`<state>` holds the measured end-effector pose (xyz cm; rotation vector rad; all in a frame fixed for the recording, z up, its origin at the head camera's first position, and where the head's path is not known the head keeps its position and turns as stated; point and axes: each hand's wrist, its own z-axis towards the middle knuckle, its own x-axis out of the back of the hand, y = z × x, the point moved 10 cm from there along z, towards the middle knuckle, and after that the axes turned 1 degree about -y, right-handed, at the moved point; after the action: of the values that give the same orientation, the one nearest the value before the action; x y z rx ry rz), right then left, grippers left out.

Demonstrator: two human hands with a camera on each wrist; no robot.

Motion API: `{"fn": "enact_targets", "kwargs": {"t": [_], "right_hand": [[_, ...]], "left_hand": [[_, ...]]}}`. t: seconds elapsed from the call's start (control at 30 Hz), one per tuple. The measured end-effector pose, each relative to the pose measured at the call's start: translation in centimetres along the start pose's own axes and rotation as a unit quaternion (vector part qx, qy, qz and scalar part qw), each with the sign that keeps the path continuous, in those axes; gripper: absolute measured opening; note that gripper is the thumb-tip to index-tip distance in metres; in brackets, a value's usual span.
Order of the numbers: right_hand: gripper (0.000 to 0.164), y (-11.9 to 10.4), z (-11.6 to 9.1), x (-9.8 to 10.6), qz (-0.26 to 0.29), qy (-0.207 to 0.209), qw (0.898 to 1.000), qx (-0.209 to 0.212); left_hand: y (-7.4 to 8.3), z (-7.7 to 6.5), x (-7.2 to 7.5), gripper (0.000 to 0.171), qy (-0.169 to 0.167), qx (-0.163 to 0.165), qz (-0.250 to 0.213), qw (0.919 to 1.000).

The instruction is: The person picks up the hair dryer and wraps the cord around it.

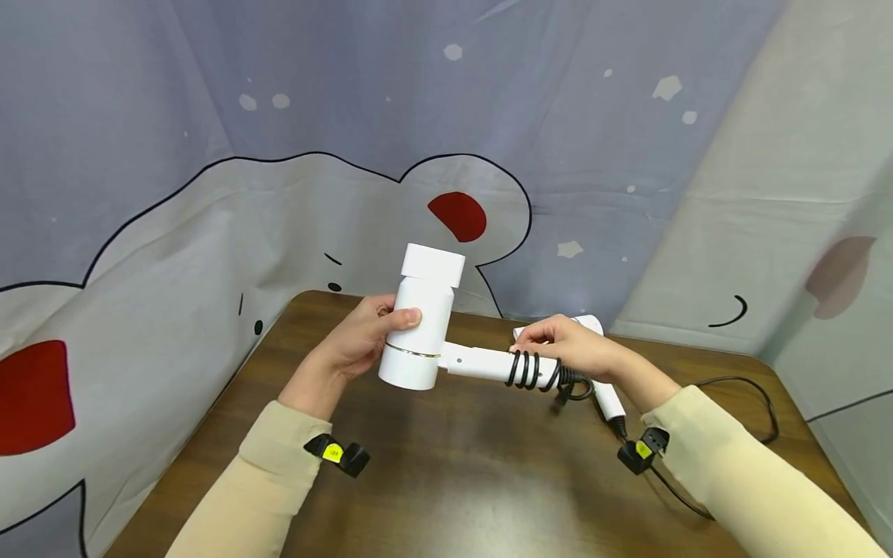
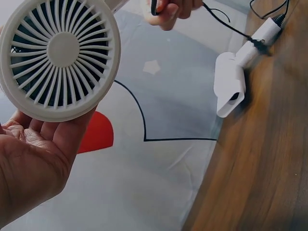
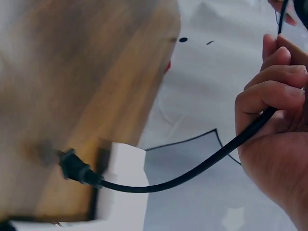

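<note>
Head view first: what is held, and where?

White hair dryer (image 1: pixel 434 332), kept above the table (image 1: pixel 453 480). Its barrel (image 1: pixel 427 293) is gripped by the left hand (image 1: pixel 366 335); the thumb is laid across the front, while the fingers are mostly hidden behind. The handle (image 1: pixel 481 361) is pointed toward the table's right side and wound with black cord (image 1: pixel 525 370).

And the right hand (image 1: pixel 568 346)?

It is held by the handle's end, above the table's right half, with the fingers bent toward the thumb.

What else is seen there?

A second dryer (image 1: pixel 608 401) is laid on the table's far right part, partly covered by the right hand, its cable (image 1: pixel 732 378) trailed toward the table's right edge. Printed cloth (image 1: pixel 335 93) is hung behind the table.

Left wrist view?

A round slatted grille (image 2: pixel 62 50) is shown on the held dryer. Below it, the left fingers are seen close together against the barrel; how tightly they are pressed cannot be told.

Right wrist view?

Black cord is clasped by curled right fingers, and its plug (image 3: pixel 74 167) is hung over the table, slightly blurred.
</note>
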<state>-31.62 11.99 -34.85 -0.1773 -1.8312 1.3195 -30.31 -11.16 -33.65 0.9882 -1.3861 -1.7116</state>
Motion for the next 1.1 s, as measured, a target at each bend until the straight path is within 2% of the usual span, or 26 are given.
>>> {"fn": "enact_targets", "kwargs": {"t": [0.23, 0.37, 0.5, 0.67, 0.77, 0.93, 1.1], "right_hand": [[0.031, -1.2, 0.7, 0.3, -0.045, -0.047, 0.996, -0.059], [0.031, -2.5, 1.2, 0.1, -0.071, -0.084, 0.992, -0.069], [0.027, -3.7, 1.6, 0.1, -0.096, -0.104, 0.986, -0.082], [0.026, -5.0, 2.0, 0.1, -0.171, -0.112, 0.975, -0.085], [0.026, -5.9, 2.3, -0.1, -0.213, -0.116, 0.967, -0.072], [0.032, -8.4, 2.4, 0.3, -0.273, -0.087, 0.958, -0.010], [0.030, -10.1, 1.7, 0.6, -0.276, -0.062, 0.959, 0.032]], "left_hand": [[-0.3, 0.3, -0.4, 0.070, -0.017, 0.007, 0.032, 0.9993], [-0.6, 0.3, -0.2, 0.074, -0.013, 0.015, 0.048, 0.9986], [-1.1, 0.5, 0.2, 0.067, -0.001, 0.023, 0.056, 0.9982], [-1.7, 0.7, 0.8, 0.055, 0.015, 0.037, 0.068, 0.9969], [-2.1, 0.8, 1.2, 0.051, 0.025, 0.041, 0.075, 0.9960], [-2.7, 0.8, 1.8, 0.046, 0.057, 0.050, 0.102, 0.9919], [-3.1, 0.5, 2.9, 0.050, 0.095, 0.053, 0.094, 0.9896]]}}
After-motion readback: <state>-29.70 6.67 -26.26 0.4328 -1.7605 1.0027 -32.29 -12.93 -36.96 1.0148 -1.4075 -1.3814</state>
